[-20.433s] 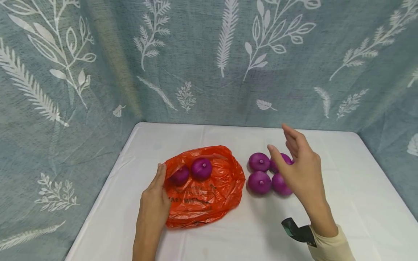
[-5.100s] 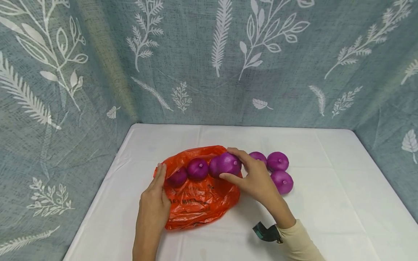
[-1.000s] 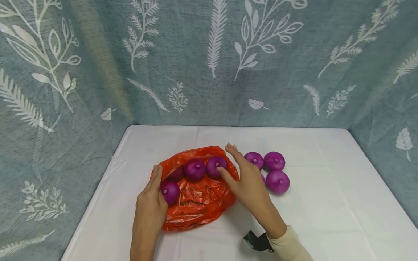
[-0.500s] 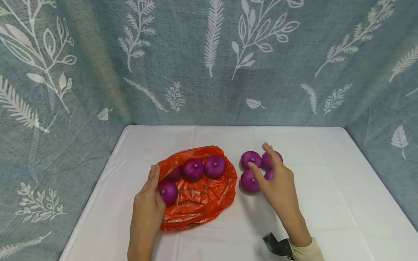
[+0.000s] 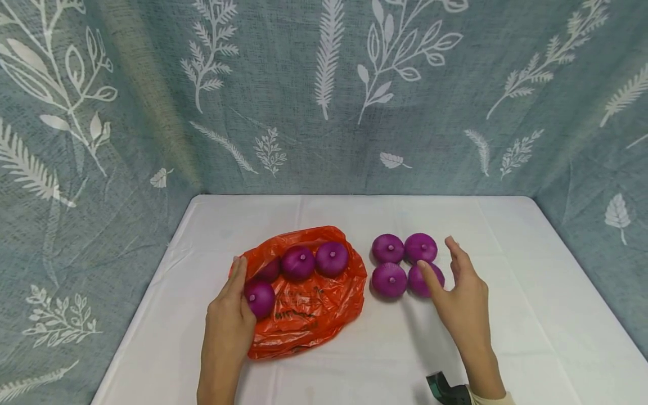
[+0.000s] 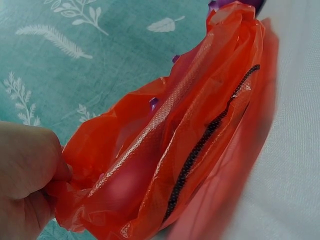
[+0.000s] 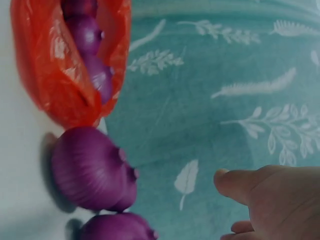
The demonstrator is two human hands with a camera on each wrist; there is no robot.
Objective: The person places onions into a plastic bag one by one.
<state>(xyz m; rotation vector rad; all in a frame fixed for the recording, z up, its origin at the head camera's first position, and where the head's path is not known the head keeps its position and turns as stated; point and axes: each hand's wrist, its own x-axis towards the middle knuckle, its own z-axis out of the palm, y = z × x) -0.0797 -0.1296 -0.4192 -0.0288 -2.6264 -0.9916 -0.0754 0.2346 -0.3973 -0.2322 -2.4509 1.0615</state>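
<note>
An orange-red plastic bag (image 5: 314, 309) lies on the table with its mouth open. Several purple onions (image 5: 298, 263) show inside it, one of them close to the left hand and another partly covered by the plastic. The left hand (image 5: 230, 320) pinches the bag's left edge between thumb and fingers, as the left wrist view confirms. To the right of the bag, several loose purple onions (image 5: 389, 280) sit in a tight cluster. The right hand (image 5: 463, 301) is beside that cluster, fingers spread and holding nothing; its thumb overlaps the nearest onion (image 5: 426, 279) in the head view.
A white cloth covers the table (image 5: 521, 326). Behind and to both sides hangs a blue-green curtain (image 5: 283, 95) with white leaf prints. A dark device (image 5: 448, 389) is strapped at the right wrist, by a cream sleeve.
More onions show in the bag than about twenty seconds ago. Within the last second, the right hand has gone from the bag's right rim rightward past the loose onions; the left keeps its grip.
</note>
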